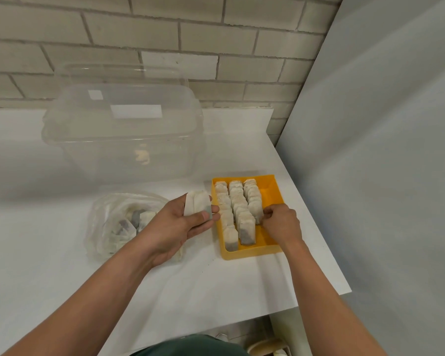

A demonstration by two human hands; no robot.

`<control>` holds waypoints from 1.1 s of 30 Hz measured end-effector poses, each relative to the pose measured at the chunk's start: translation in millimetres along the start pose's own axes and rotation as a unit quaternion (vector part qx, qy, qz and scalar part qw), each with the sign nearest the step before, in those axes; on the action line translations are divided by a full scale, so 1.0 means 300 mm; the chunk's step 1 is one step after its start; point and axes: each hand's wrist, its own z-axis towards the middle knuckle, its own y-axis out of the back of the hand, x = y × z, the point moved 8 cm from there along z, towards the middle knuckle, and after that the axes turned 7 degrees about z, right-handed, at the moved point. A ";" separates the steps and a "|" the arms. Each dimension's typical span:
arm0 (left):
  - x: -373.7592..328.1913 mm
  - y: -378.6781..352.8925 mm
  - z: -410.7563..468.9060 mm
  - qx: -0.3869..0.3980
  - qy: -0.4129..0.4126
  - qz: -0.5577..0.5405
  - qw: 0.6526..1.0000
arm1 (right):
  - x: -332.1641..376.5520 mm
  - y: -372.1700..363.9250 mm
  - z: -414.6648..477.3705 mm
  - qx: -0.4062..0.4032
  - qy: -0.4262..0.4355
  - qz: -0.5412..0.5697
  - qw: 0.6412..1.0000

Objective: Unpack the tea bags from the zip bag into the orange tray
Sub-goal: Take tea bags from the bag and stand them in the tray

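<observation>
Left hand [180, 227] pinches spare bag [197, 201] left of tray [272, 191], ready; right hand [280, 222], fingers curled, pinches third-row bag [258, 214], apparently seating it.

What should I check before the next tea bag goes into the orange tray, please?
1. Left hand holds spare tea bags beside the tray: ok.
2. Right hand pinches the row-end tea bag in the right row: ok.
3. Orange tray has bare floor in front of that row: ok.
4. Three rows stand on edge: ok.
5. Zip bag emptied: not ok, bags remain inside.
6. Count of spare bags in hand: cannot tell.
</observation>
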 end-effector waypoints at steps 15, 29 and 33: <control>0.009 0.040 -0.015 -0.051 -0.001 -0.027 0.998 | 0.007 -0.022 -0.001 -0.007 -0.017 -0.053 0.998; -0.044 0.003 -0.030 -0.029 -0.079 0.061 0.995 | 0.291 0.120 -0.218 0.074 0.118 0.350 0.926; -0.059 -0.017 -0.023 -0.020 -0.100 0.098 0.990 | 0.379 0.098 -0.276 0.139 0.177 0.330 0.917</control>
